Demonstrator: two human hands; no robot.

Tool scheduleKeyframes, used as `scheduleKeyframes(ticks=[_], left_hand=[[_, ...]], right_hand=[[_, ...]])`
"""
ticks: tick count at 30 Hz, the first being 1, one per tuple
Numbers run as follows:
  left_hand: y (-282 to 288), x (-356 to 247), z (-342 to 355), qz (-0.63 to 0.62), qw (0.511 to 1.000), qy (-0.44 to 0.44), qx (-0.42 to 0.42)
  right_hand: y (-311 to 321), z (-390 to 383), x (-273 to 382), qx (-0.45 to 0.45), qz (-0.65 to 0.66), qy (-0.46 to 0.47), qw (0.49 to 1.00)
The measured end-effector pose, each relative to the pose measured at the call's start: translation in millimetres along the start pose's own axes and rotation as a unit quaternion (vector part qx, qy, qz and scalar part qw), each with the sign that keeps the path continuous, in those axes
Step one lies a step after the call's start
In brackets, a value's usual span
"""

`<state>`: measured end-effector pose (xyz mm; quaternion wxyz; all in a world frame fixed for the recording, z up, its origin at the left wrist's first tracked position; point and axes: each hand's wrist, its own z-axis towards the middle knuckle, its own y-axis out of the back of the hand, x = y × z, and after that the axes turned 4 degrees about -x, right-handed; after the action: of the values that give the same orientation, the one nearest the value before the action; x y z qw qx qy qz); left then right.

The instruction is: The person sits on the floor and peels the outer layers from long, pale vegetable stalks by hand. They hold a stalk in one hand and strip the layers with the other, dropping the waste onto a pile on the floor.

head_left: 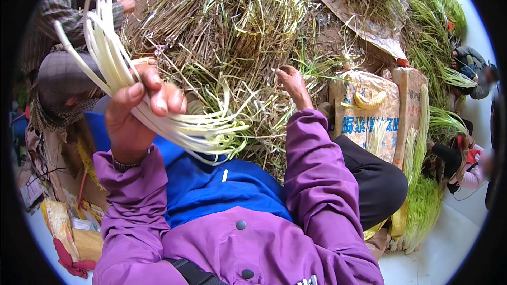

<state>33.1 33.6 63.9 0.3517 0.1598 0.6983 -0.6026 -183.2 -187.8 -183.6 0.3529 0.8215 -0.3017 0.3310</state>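
Observation:
In my left hand (142, 103) is a bunch of pale, long-stemmed greens (174, 126), with the fingers and thumb wrapped round it. Its thick white ends point up and to the left, while the thin yellow-green tips droop to the right over my blue apron (227, 184). My right hand (293, 85) is held apart from the bunch, above the heap of loose dry stalks and leaves (232, 37). Its fingers are drawn together; whether something small is between them I cannot make out. A short white stem piece (225, 175) lies on the apron.
Right of my right arm stands a printed sack (364, 121) with a yellow peel-like piece (369, 100) on it. Green bundles (422, 206) lie beyond my knee. Another person's sleeve (63, 16) is close at the upper left, and other people sit at the far right.

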Motion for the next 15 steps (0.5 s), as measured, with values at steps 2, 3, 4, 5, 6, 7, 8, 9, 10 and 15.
scheduleKeyframes(ticks=[2, 3, 4, 5, 6, 7, 8, 9, 10, 15], left_hand=[[10.8, 6.8, 6.6, -0.017, 0.998, 0.059, -0.009], [9.6, 13.8, 10.1, -0.017, 0.996, 0.073, -0.037], [11.0, 17.5, 10.5, -0.012, 0.995, 0.085, -0.041], [14.1, 21.2, 11.4, -0.032, 0.995, 0.093, -0.033], [17.4, 25.1, 12.4, -0.052, 0.993, 0.100, -0.025], [18.2, 27.0, 14.6, -0.039, 0.993, 0.107, -0.020], [15.8, 28.3, 16.5, -0.020, 0.993, 0.113, -0.031], [16.5, 28.4, 20.2, -0.014, 0.992, 0.122, -0.025], [19.2, 28.7, 21.3, -0.008, 0.991, 0.128, -0.025], [22.4, 30.7, 26.6, 0.003, 0.987, 0.147, -0.059]], right_hand=[[-8.8, 22.6, -3.7, -0.043, -0.035, -0.003, 0.998], [-14.9, 36.4, -14.0, -0.081, -0.075, 0.014, 0.994], [-24.3, 41.5, -10.7, -0.110, -0.118, 0.032, 0.986], [-27.5, 38.8, -8.5, -0.130, -0.119, 0.014, 0.984], [-28.7, 46.0, -9.5, -0.106, -0.115, -0.020, 0.987], [-33.4, 53.4, -16.1, -0.116, -0.113, -0.033, 0.986], [-38.7, 61.4, -25.3, -0.127, -0.111, -0.047, 0.985], [-43.2, 71.9, -32.7, -0.128, -0.134, -0.059, 0.981], [-44.8, 73.1, -28.7, -0.111, -0.116, -0.060, 0.985], [-46.2, 77.0, -24.9, -0.047, 0.096, -0.052, 0.993]])
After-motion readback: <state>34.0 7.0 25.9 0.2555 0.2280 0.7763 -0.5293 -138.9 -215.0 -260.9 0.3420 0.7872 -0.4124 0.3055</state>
